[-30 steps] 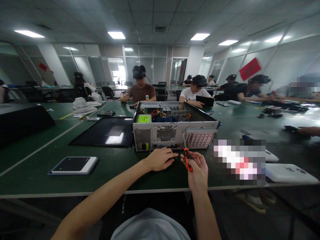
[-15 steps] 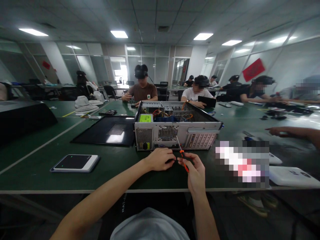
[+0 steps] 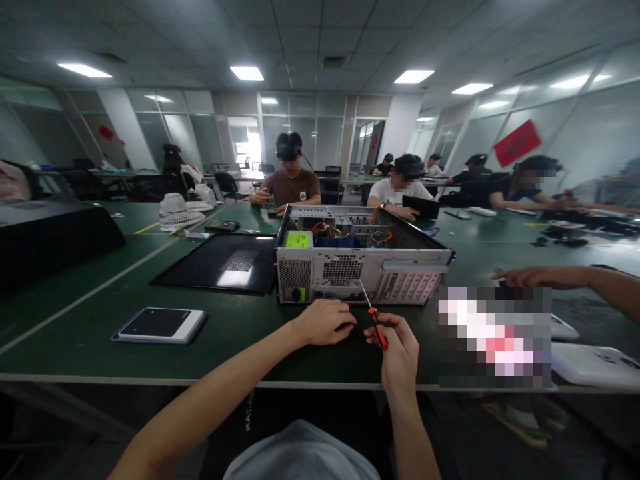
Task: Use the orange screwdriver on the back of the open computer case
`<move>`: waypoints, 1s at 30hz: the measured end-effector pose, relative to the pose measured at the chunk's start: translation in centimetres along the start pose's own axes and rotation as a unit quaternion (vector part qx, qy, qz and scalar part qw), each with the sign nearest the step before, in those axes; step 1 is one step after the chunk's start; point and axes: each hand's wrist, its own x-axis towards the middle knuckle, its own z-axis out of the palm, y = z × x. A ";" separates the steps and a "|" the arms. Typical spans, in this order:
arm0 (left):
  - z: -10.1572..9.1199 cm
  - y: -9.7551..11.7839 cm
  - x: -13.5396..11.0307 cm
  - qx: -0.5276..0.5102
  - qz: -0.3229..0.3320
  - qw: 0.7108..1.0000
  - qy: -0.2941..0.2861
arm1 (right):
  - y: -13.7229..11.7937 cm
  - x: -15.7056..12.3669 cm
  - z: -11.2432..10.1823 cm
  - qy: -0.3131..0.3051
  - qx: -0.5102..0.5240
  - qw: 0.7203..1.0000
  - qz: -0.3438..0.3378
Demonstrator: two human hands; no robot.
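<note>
A screwdriver (image 3: 381,335) with an orange and black handle is held in the fingers of my right hand (image 3: 401,350). Its thin shaft slants up and left, the tip in front of the rear panel near the vent grille; whether it touches cannot be told. The computer case (image 3: 330,283) lies on its side with its top open, showing cables and a power supply with a yellow-green label (image 3: 299,240). Close to the case's lower edge, my left hand (image 3: 327,323) rests on the table, fingers curled; anything inside them is hidden.
The black side panel (image 3: 200,267) lies left of the case. Nearer me is a white and black device (image 3: 159,324). Another person's hand (image 3: 530,277) reaches in at right, above a blurred-out area and a white case (image 3: 590,363). White fans (image 3: 177,212) stand farther back.
The view has shifted slightly, moving the scene a little right and down. My right hand and screwdriver have drawn back slightly. The other person's hand at right has reached farther left.
</note>
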 end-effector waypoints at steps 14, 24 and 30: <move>0.4 -0.1 0.0 0.023 -0.002 1.000 -0.017 | -0.7 -0.7 0.2 0.022 0.020 0.999 0.016; 0.1 0.2 0.0 0.004 -0.012 1.000 0.003 | -0.7 -0.5 0.4 0.017 0.013 0.999 0.032; -0.3 -0.6 -0.1 -0.035 -0.036 0.998 0.046 | -0.7 -0.7 0.2 0.011 0.006 0.999 0.032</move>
